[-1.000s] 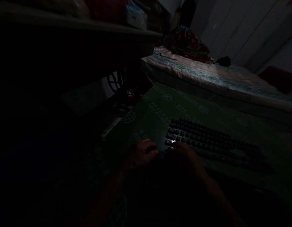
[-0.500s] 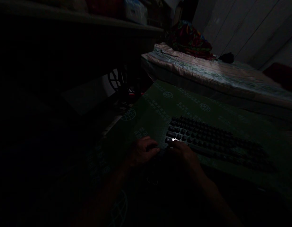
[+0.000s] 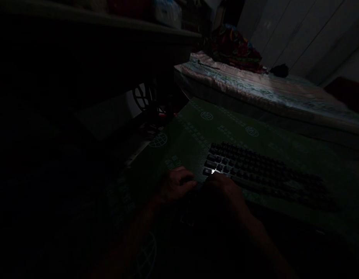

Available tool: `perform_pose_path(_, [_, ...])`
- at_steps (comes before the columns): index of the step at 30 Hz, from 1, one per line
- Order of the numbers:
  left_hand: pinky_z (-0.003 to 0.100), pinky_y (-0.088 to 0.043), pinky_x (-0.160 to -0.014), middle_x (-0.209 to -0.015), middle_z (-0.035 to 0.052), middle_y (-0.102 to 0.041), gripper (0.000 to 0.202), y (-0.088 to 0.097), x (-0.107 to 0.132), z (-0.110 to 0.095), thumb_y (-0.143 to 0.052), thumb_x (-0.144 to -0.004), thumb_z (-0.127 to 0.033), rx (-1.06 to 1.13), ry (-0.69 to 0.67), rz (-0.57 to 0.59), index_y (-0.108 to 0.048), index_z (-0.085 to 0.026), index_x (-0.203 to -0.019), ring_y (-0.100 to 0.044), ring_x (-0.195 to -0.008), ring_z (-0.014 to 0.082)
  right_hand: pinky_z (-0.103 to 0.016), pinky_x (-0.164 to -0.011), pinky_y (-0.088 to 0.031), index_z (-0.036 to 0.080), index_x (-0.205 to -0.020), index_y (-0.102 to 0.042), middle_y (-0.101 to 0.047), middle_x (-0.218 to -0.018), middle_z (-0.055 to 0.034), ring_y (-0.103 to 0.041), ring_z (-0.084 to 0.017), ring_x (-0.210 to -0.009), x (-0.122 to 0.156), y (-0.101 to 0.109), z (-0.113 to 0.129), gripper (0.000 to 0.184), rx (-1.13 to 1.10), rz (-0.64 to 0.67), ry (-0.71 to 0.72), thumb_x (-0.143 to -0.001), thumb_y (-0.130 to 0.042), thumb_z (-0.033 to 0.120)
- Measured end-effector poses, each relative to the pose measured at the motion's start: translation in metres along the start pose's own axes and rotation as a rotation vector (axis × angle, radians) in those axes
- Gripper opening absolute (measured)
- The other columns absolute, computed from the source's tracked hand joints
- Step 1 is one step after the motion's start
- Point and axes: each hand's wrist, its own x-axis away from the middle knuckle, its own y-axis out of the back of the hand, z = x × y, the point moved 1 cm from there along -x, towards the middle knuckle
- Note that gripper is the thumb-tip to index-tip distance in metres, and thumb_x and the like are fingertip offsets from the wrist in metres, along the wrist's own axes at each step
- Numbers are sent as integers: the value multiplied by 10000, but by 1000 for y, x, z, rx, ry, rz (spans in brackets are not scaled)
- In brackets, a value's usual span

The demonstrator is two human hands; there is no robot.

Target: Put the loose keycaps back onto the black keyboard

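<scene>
The light is very dim. A dark keyboard [image 3: 255,168] lies on a green surface printed with globes [image 3: 182,143], its rows of keys running off to the right. My right hand [image 3: 226,190] is at the keyboard's near left corner with its fingers bent together. A small bright white spot [image 3: 213,171] shows at its fingertips, over the corner keys; what they pinch is hidden. To the left, my left hand [image 3: 178,184] rests just off that corner. Its fingers and thumb curl toward each other around a dark area I cannot make out.
Behind the green surface stands a bed with a patterned sheet [image 3: 240,81], bearing a bundled red floral cloth [image 3: 234,48] and a dark item [image 3: 280,70]. A dark table edge [image 3: 109,25] spans the upper left, with a wheel-shaped metal frame [image 3: 141,97] below it.
The fingers of my right hand have shifted very slightly, and the white spot at their tips is a little smaller. My left hand and the keyboard stay in place.
</scene>
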Motion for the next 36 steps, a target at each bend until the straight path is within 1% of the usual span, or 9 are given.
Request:
perform_pose_path(5, [255,-455,-635,-746,20,-615,98,-1,-1,0,-603,-732,-226,-9,-8,1,-669,-163,-768,-591,-703,145,-218,-560,-360,167,-744,-697,-640,-749,-50,-559,-137,-679,-2,2,1,164,-8,46,-51,-760,-567,69])
perform_pose_path(8, [255,-455,-625,-744,22,-609,103,-2,-1,2,-607,-732,-227,-14,1,-2,-670,-159,-775,-585,-684,140,-209,-566,-367,170,-744,-695,-650,-766,-49,-577,-136,-706,0,-2,0,177,-60,28,-63,-759,-558,59])
perform_pose_path(12, [259,-456,-631,-754,27,-615,116,-2,0,2,-605,-738,-239,-19,-4,7,-670,-156,-787,-589,-700,146,-213,-564,-375,179,-721,-687,-647,-753,-42,-574,-138,-695,6,-11,-1,169,-55,-62,-54,-770,-561,78])
perform_pose_path(16, [258,-455,-633,-756,28,-615,115,-1,0,1,-604,-737,-231,-11,-4,9,-672,-153,-787,-592,-707,149,-237,-638,-406,188,-786,-686,-654,-781,-40,-573,-149,-742,13,-17,-2,161,17,-180,81,-801,-559,92])
perform_pose_path(20, [245,-449,-607,-737,23,-604,116,-1,0,3,-609,-731,-229,-11,-8,2,-671,-148,-787,-583,-679,139,-307,-762,-419,163,-907,-669,-656,-882,-80,-558,-197,-899,19,-22,3,142,175,-314,198,-859,-536,173])
perform_pose_path(23, [241,-451,-604,-726,13,-603,111,-2,0,4,-606,-735,-238,-7,-23,-9,-667,-160,-785,-578,-667,133,-379,-828,-402,125,-933,-656,-649,-902,-103,-538,-247,-967,23,-25,9,175,271,-382,206,-869,-537,235])
perform_pose_path(25, [239,-452,-603,-722,9,-604,112,-2,0,5,-608,-734,-245,-1,-25,-9,-667,-165,-786,-576,-661,131,-413,-848,-389,112,-961,-648,-643,-946,-115,-534,-264,-978,25,-26,13,197,317,-389,194,-869,-536,246])
perform_pose_path(30, [247,-460,-622,-750,21,-615,120,-2,0,3,-608,-736,-249,4,-6,-2,-668,-158,-787,-585,-680,137,-419,-806,-394,93,-1002,-640,-637,-976,-135,-534,-271,-960,28,-26,18,247,388,-398,172,-891,-495,258])
perform_pose_path(36, [254,-467,-631,-747,17,-614,118,-3,0,6,-608,-739,-255,4,-20,-9,-671,-167,-787,-589,-691,140,-373,-732,-414,143,-911,-664,-646,-984,-123,-543,-248,-907,30,-31,20,183,378,-391,156,-871,-514,239])
